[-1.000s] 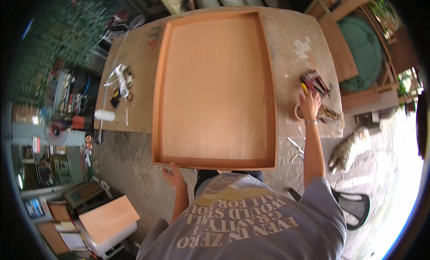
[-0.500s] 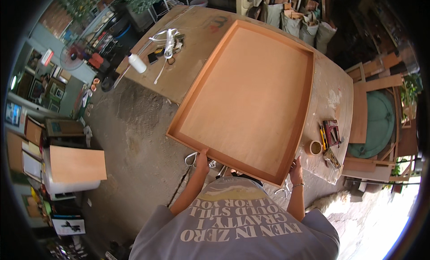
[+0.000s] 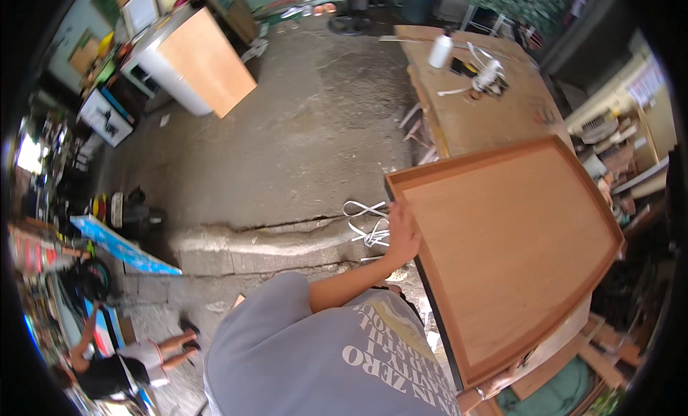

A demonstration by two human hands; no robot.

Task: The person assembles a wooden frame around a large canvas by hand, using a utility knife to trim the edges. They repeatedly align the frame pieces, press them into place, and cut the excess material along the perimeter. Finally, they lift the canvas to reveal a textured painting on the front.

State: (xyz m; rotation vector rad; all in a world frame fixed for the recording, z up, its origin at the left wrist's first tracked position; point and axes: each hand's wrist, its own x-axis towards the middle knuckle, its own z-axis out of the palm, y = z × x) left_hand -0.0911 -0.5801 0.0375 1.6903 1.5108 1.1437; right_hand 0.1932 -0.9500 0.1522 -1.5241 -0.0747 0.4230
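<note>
A large shallow wooden tray [image 3: 505,251] with a raised rim lies tilted over the workbench [image 3: 473,122], its near edge in front of my body. My left hand [image 3: 405,233] grips the near edge close to its left corner, fingers over the rim. At the near right corner, my right hand [image 3: 496,384] holds the outer side of the rim. A bracelet shows at that wrist, and some of its fingers are hidden by the tray. White straps [image 3: 369,226] show just left of the tray, below bench height.
On the bench's far end are a white bottle [image 3: 440,50] and a bundle of white cord [image 3: 490,75]. A plywood sheet [image 3: 208,61] leans at the upper left. A person in black [image 3: 107,373] is at the lower left, near a blue board [image 3: 125,245]. Wood scraps [image 3: 602,355] lie lower right.
My view has swung left, so the bench and tray now appear farther right. My left hand now lies more over the rim near the corner. Both hands stay on the tray.
</note>
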